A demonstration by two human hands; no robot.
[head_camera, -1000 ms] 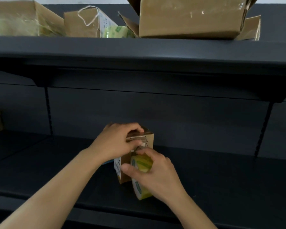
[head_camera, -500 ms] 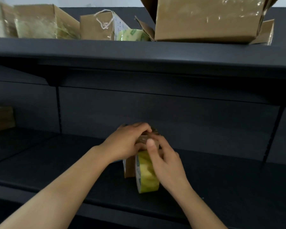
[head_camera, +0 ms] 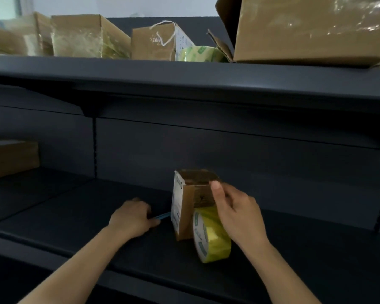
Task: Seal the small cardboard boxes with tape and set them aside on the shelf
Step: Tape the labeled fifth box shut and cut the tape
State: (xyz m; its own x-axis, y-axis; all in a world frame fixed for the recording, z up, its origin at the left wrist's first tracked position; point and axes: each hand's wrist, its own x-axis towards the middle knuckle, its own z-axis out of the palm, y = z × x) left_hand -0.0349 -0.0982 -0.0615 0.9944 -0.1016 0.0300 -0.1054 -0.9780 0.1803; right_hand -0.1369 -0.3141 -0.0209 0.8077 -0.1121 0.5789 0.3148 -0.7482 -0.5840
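Down on the dark lower shelf [head_camera: 75, 205] the hands are apart. The left hand [head_camera: 132, 218] rests knuckles-up on the shelf board, its fingers curled over a slim blue object [head_camera: 162, 216] whose tip pokes out toward the small cardboard box [head_camera: 193, 198]. The right hand [head_camera: 235, 211] grips that box, thumb pressed on its near face by the top corner, fingers wrapped behind. The box stands upright mid-shelf, with a yellow tape roll [head_camera: 211, 235] on edge against its right side. On the upper shelf [head_camera: 184, 73] sit taped cartons [head_camera: 81, 38], a second tape roll [head_camera: 198, 53] and a large open carton [head_camera: 312, 29].
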